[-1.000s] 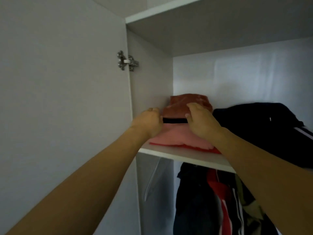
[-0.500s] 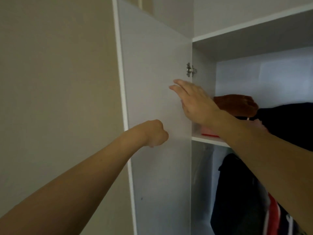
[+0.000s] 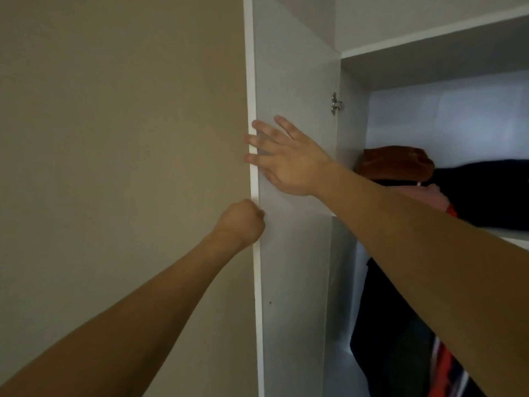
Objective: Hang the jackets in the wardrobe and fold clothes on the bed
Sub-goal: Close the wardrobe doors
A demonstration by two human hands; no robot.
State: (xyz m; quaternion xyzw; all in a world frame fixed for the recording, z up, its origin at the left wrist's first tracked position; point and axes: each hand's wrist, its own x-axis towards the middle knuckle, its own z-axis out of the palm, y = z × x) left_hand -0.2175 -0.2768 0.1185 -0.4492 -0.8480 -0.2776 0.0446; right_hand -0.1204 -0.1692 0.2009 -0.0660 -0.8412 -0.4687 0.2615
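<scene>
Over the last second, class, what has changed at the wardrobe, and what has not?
Both hands left the folded clothes on the shelf. The right hand now lies open on the door, fingers over its edge; the left hand is fisted at that edge. The clothes stayed on the shelf.

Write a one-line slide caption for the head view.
Both hands, right hand and left hand, at the open wardrobe door, folded clothes shelved inside.

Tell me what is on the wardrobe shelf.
On the shelf: a rust-brown folded garment atop pink cloth, and dark clothing beside them. The right forearm covers part of the stack.
</scene>
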